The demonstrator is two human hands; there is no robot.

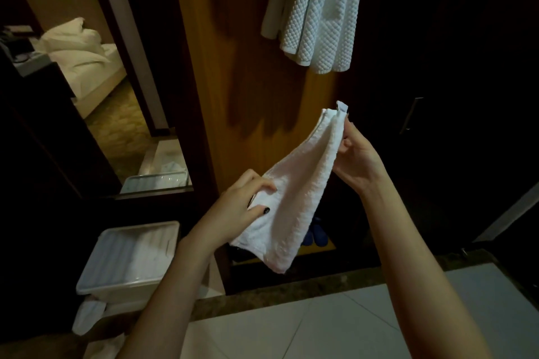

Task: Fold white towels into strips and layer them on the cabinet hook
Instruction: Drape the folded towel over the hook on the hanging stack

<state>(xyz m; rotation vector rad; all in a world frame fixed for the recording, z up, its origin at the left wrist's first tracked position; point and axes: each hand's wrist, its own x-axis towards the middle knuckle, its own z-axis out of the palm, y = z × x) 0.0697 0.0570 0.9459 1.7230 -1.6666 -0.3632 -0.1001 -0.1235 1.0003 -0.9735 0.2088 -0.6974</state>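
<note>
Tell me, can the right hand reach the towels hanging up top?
Probably yes. Nothing stands between the right hand and the hanging towels above it, but it is pinching the folded towel together with the left hand.

Left hand [236, 210] low, right hand [356, 161] higher, both pinching

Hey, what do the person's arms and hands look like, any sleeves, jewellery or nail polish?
Both forearms are bare, with no sleeves in view. No watch, bracelet or ring shows on the left hand or right hand. The left hand's visible nails are painted dark; the right's cannot be made out.
</note>
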